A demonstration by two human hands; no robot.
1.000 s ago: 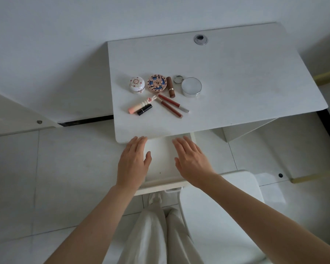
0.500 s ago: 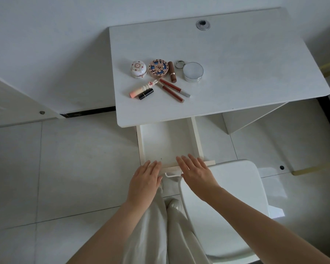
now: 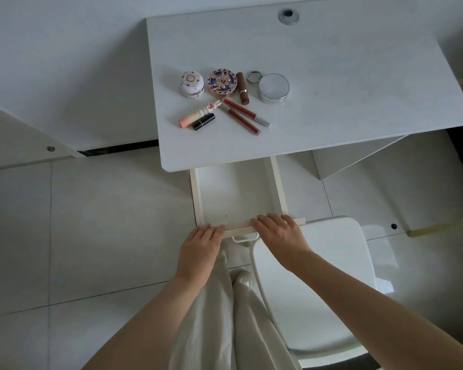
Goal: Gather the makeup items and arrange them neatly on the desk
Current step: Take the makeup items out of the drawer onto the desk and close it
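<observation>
Left grip (image 3: 198, 244) and right grip (image 3: 280, 232) rest flat on the open drawer's (image 3: 238, 226) front; makeup items (image 3: 241, 109) crowd the worktop (image 3: 358, 89).

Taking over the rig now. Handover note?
Open, holding nothing: left grip and right grip, fingers flat on the front edge of the pulled-out drawer.
Makeup sits clustered on the desk: white jar, ornate compact, brown lipstick, silver tin in a row; pink tube, black lipstick, lip pencils slanted in front.
Done: gathering.
Left: straighten the slanted ones, likely close the drawer.
</observation>
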